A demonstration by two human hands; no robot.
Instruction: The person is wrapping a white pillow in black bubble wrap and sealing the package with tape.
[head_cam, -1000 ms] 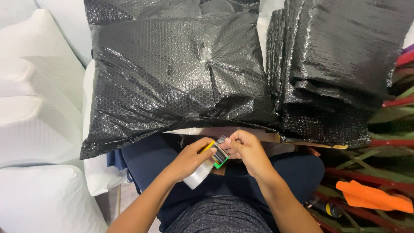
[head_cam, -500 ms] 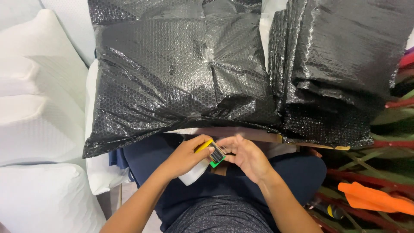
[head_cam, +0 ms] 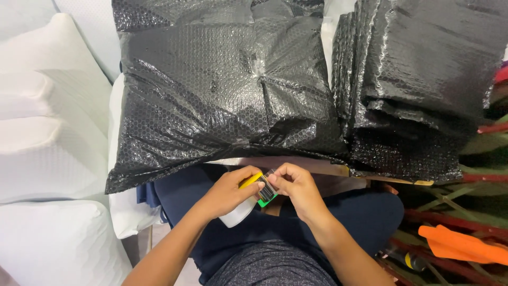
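Observation:
My left hand [head_cam: 228, 189] grips a small tape dispenser [head_cam: 248, 198] with a white body, a yellow part and a green end, held over my lap. My right hand [head_cam: 293, 185] pinches a strip of clear tape [head_cam: 268, 181] at the dispenser's green end. Both hands are close together just below the near edge of a large parcel wrapped in black bubble wrap [head_cam: 211, 90], which lies in front of me.
A stack of folded black bubble-wrap sheets [head_cam: 418, 79] lies at the right. White foam pillows [head_cam: 47, 148] are piled at the left. An orange tool [head_cam: 460, 246] and red and green bars lie at the lower right.
My hands have stayed together over my lap; my right fingers have shifted slightly on the tape at the dispenser's end. The view has drifted a little.

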